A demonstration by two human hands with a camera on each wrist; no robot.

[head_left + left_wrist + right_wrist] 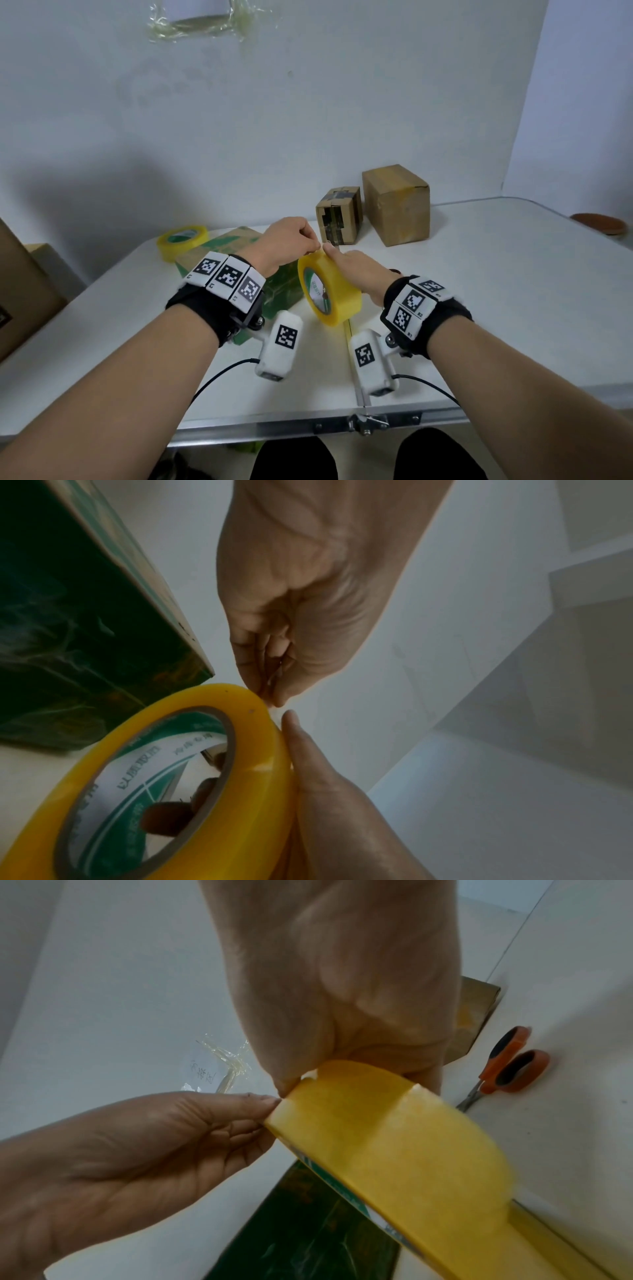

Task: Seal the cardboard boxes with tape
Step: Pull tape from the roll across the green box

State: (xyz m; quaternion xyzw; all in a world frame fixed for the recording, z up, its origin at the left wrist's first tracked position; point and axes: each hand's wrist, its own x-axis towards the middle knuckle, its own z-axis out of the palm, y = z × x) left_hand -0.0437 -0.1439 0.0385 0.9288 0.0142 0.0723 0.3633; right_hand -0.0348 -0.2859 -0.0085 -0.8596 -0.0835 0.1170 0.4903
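A yellow tape roll (pixel 329 291) stands on edge on the white table (pixel 479 291), just right of a green printed box (pixel 236 246). My right hand (pixel 339 258) grips the roll from the right, fingers lying over its outer face (pixel 377 1137). My left hand (pixel 317 245) reaches over the green box and pinches the roll's top rim between thumb and fingertips (pixel 274 700). In the left wrist view the roll's core (pixel 154 777) faces the camera, and the green box (pixel 68 615) sits at the left. The two hands meet at the roll's top.
Two brown cardboard boxes, one small (pixel 339 214) and one taller (pixel 397 204), stand at the back by the wall. A second yellow tape roll (pixel 181 241) lies behind the green box. Orange-handled scissors (pixel 507 1066) lie to the right. Larger cartons (pixel 20 291) stand off the table's left edge.
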